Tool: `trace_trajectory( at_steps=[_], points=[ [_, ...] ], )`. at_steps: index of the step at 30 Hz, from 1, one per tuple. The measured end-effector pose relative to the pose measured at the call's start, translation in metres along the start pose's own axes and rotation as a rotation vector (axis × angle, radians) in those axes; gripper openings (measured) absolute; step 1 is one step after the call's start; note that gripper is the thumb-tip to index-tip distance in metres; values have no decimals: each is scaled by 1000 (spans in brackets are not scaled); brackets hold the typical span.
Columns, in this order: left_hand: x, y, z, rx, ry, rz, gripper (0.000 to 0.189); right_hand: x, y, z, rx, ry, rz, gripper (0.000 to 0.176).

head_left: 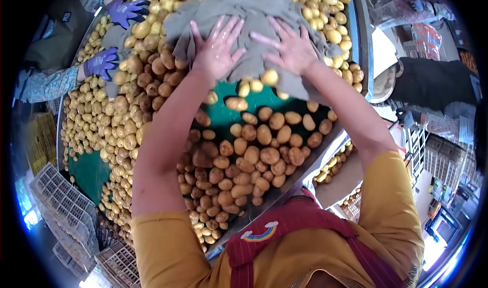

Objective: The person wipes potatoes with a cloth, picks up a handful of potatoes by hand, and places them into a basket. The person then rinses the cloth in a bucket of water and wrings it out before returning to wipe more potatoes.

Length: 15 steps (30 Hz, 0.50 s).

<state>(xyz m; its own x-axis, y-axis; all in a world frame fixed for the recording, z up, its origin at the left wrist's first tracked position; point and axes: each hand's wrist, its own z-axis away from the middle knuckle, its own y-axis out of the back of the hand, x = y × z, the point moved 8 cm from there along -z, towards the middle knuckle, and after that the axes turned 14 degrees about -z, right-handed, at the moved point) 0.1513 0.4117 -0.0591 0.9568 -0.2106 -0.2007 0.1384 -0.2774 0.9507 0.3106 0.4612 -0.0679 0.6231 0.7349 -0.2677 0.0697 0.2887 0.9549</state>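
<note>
My left hand (216, 51) lies with fingers spread on a grey cloth (244, 8). Beside it, my right hand (292, 49) presses on the same cloth, its fingers apart too. The cloth looks rumpled and covers part of a large heap of potatoes (254, 153). Several potatoes lie along the cloth's near edge, on the green table surface (218, 110). Whatever is under the cloth is hidden.
At the left, a co-worker's purple-gloved hands (101, 64) rest on another grey cloth (118, 38) among potatoes. Plastic crates (66, 206) are stacked at the lower left. A metal table edge (362, 44) runs along the right. More crates (447, 158) stand at the far right.
</note>
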Motion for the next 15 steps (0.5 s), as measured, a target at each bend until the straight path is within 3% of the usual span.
trace_trajectory(
  at_steps=[2, 3, 4, 5, 6, 7, 8, 10, 12, 13, 14, 15],
  points=[
    [-3, -10, 2, 30, 21, -28, 68, 3, -2, -8, 113, -80, 31, 53],
    [0, -12, 20, -47, 43, -10, 68, -13, -6, 6, -14, -107, -80, 51],
    [5, -15, 45, -80, 8, 228, 70, -28, -11, 27, -89, -98, -182, 49],
    [19, 13, 70, -273, 36, 274, 76, -50, -13, 54, -135, -36, -192, 51],
    [32, 16, 103, -260, -29, 415, 83, -68, -19, 81, -256, 28, -64, 57],
    [46, 34, 124, -448, -96, 270, 97, -73, -22, 109, -171, 93, -84, 75],
    [57, 51, 136, -501, -172, 178, 108, -81, -18, 125, -249, 90, -106, 91],
    [55, 54, 134, -480, -233, 283, 112, -76, -18, 128, -235, 184, -82, 100],
    [36, 24, 92, -469, -312, 563, 115, -49, -15, 96, -203, 302, -58, 98],
    [25, 7, 68, -485, -330, 558, 120, -21, -9, 73, -11, 348, -70, 88],
    [16, 12, 42, -523, -364, 155, 118, 0, 1, 44, -5, 311, 56, 73],
    [9, 12, 24, -497, -405, 73, 113, 21, 12, 19, 24, 235, 76, 63]
  ],
)
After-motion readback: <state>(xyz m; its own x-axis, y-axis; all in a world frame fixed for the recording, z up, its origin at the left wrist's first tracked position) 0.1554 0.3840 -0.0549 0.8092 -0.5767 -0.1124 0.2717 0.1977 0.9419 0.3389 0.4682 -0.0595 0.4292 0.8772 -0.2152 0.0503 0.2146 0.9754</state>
